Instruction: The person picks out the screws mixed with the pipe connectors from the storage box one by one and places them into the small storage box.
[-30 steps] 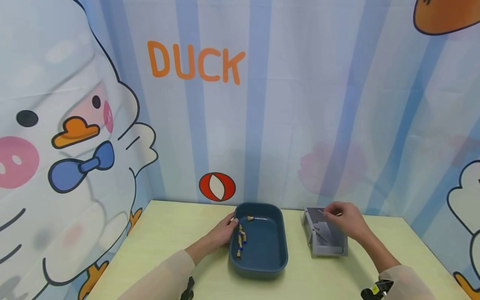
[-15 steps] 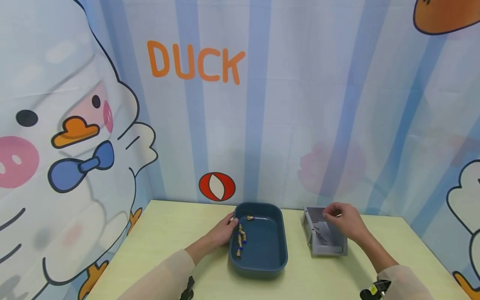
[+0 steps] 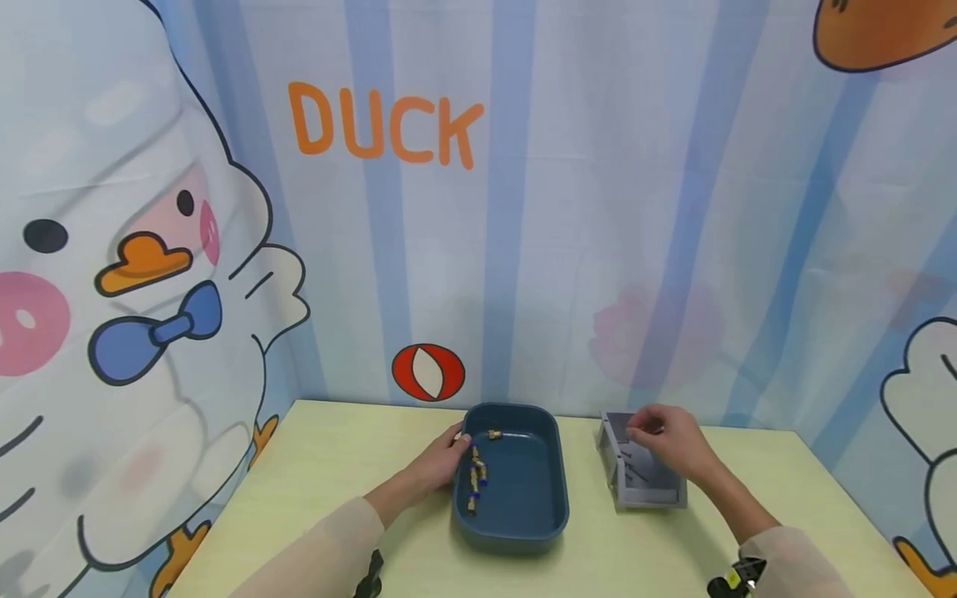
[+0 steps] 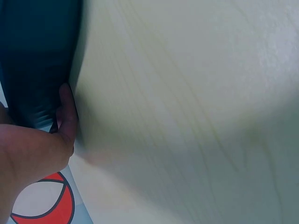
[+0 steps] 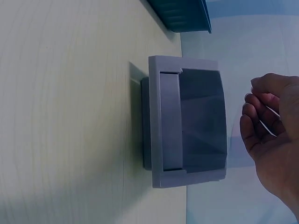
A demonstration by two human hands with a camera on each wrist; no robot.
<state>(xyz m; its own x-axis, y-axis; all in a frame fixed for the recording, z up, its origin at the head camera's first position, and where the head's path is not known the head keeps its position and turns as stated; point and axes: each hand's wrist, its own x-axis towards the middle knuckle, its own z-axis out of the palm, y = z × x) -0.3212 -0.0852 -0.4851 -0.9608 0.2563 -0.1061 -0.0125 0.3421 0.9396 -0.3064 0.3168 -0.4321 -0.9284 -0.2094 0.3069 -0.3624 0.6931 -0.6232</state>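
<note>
My left hand (image 3: 439, 462) grips the left rim of a dark blue plastic bin (image 3: 527, 498), thumb over the edge and fingers along the outside wall. Several brass fittings (image 3: 478, 473), some with blue rings, lie along the bin's left side. Over the far part of a small grey box (image 3: 650, 497) hovers my right hand (image 3: 676, 440), its fingers bent and the fingertips close together. I cannot tell whether a small piece is between them. Several thin dark screws (image 3: 634, 473) lie inside the box. In the right wrist view the right hand (image 5: 273, 116) is apart from the box.
Both containers stand on a pale yellow table (image 3: 329, 473) with a gap between them. Behind it hangs a blue striped curtain (image 3: 557, 249) printed with ducks, meeting the table's back edge.
One second ago a thin screw showed at my right fingertips; it no longer shows there. The head view has shifted slightly. My left hand keeps its grip on the bin.
</note>
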